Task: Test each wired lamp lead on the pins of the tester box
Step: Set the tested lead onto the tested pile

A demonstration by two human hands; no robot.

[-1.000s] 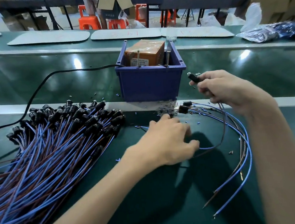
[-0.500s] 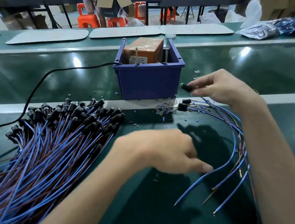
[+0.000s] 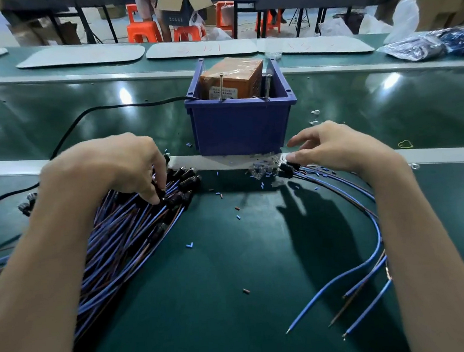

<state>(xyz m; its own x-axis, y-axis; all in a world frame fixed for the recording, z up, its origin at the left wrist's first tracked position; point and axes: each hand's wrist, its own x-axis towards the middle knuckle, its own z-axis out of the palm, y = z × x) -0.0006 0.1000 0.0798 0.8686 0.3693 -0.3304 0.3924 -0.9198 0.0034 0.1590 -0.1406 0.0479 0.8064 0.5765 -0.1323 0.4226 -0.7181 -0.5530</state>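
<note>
At 9 o'clock, left hand (image 3: pixel 118 169) is down on the big lead pile (image 3: pixel 113 242), fingers curled onto the black lamp heads (image 3: pixel 183 198); can't tell if one is actually pinched. Right hand (image 3: pixel 335 150) at 3 o'clock is slack and spread, holding nothing, thumb just touching a head of the small lead set (image 3: pixel 376 233). Tester box (image 3: pixel 230 77) sits at 12 in the blue bin (image 3: pixel 238 127), pins (image 3: pixel 221 88) bare, no lead on them. Risks, my guess: pile is tangled, so pulling one head drags neighbours toward 3 and mixes the sets. Right forearm lies over the small set's wires; shifting it could sweep them.
</note>
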